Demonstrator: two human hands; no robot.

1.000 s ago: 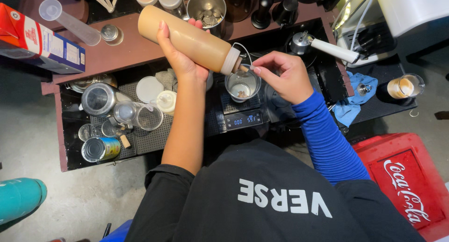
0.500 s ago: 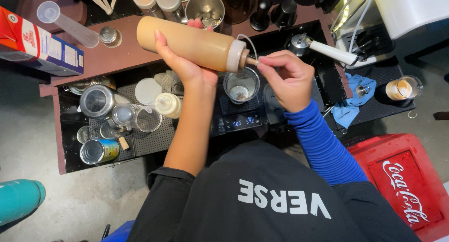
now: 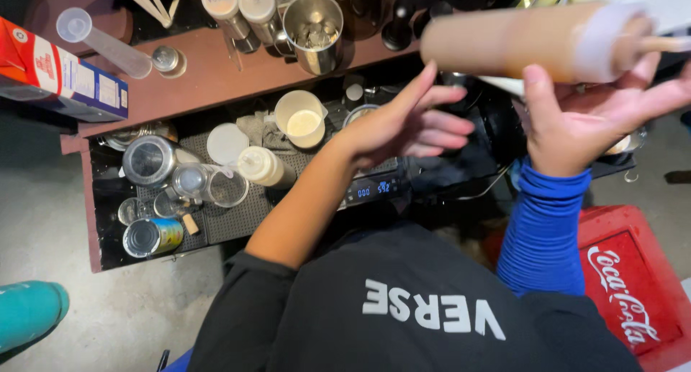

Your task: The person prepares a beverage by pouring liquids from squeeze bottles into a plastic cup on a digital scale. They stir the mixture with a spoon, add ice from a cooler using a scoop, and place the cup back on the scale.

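Holding the tan squeeze bottle [image 3: 515,41] sideways at about one o'clock, I have my right hand [image 3: 586,124] under its white capped end, thumb up against the near side and fingers curled round the far side, so the grip is closed on the bottle. The bottle lies nearly level, its nozzle pointing to three o'clock and blurred at the frame edge. My left hand [image 3: 403,124] is just beside the bottle's base, at about twelve o'clock from my chest, palm turned right and fingers spread loosely; it touches nothing and holds nothing.

Below the left hand sits a black digital scale [image 3: 374,190] with a lit blue display. At eleven o'clock a cream cup [image 3: 301,119] stands on the dark mat, and close at its lower left a small pale squeeze bottle [image 3: 263,167] leans. Further towards ten o'clock stand a clear glass jar [image 3: 209,185] and a metal tin [image 3: 147,160], with a can [image 3: 151,237] nearer to nine. On the brown shelf [image 3: 209,77] above are a steel cup [image 3: 314,28], a plastic measuring cylinder [image 3: 104,44] lying down and a milk carton [image 3: 54,73]. A red crate [image 3: 633,286] sits at four o'clock.
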